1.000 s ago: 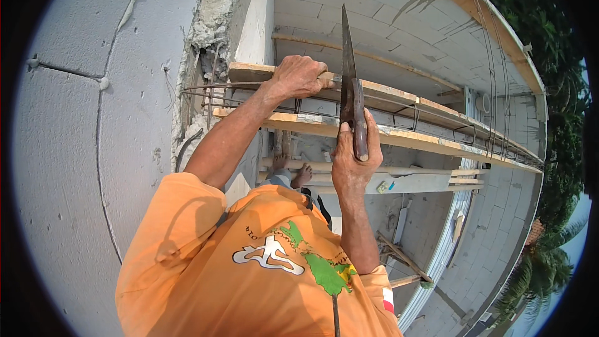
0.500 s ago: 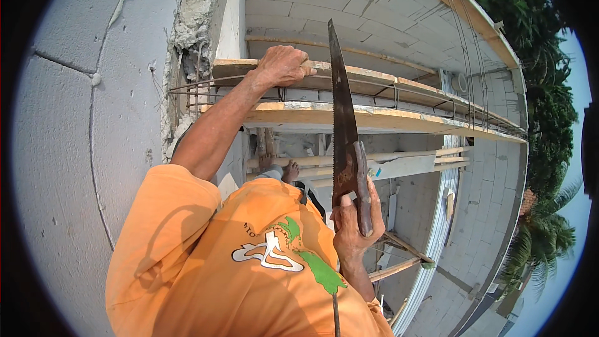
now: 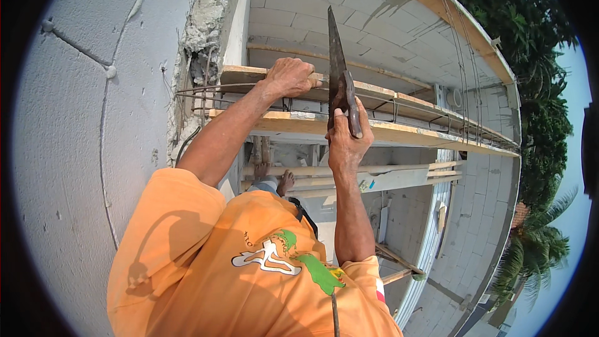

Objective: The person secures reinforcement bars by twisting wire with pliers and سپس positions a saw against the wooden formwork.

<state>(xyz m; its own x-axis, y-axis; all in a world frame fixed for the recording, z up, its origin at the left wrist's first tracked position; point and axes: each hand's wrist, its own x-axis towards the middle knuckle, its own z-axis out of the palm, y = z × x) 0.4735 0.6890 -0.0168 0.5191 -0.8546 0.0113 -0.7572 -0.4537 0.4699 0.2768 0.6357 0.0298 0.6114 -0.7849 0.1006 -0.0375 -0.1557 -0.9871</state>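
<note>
My right hand is closed round the dark handle of a hand saw. The rusty blade points away from me, its tip beyond the far formwork board. It crosses over the far wooden board at the cut place; whether its teeth touch the wood I cannot tell. To its left, my left hand grips the top edge of that same board, fingers curled over it. A near wooden board runs parallel, with steel rebar in the gap between the two.
A rough concrete column and grey block wall stand at my left. Bamboo poles cross below, near my bare feet. Block walls enclose the far side. Thin vertical wires hang at the right.
My right hand has pushed the saw forward, away from me, and its arm is stretched further out. My left hand keeps its grip on the far board.
</note>
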